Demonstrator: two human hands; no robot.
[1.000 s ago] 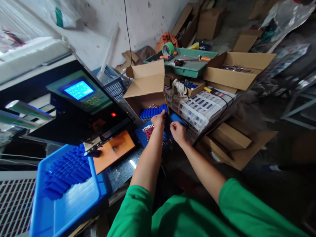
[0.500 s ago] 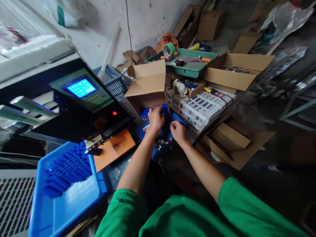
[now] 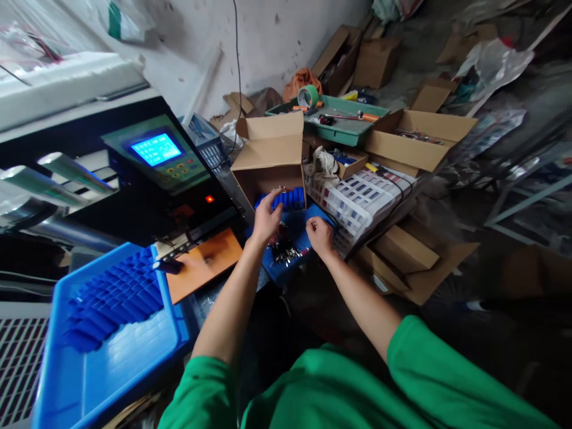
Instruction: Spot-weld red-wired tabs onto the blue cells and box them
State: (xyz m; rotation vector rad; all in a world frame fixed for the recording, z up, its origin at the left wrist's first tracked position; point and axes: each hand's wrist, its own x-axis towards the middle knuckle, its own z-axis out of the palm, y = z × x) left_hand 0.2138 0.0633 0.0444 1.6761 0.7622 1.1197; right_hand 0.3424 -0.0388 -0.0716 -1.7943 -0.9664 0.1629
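Observation:
My left hand [image 3: 268, 217] is at the front opening of a cardboard box [image 3: 268, 173], its fingers apart beside a row of blue cylinders [image 3: 292, 198] inside. No object shows in it. My right hand [image 3: 319, 233] is closed over the right part of a blue bin [image 3: 286, 271]; what its fingers hold, if anything, is too small to make out. Between the hands, a bundle of wires with shiny metal ends [image 3: 288, 253] lies in the bin.
At the left stand a machine with a lit screen [image 3: 156, 149], an orange plate [image 3: 203, 265] and a blue tray [image 3: 107, 393] of blue cylinders. A white crate [image 3: 357, 196], a green tray [image 3: 339, 137] and an open box [image 3: 404, 146] are at the right.
My left hand has drawn back from the blue cylinders, down and to the left, and its fingers have spread. My right hand has barely moved. The view has shifted slightly.

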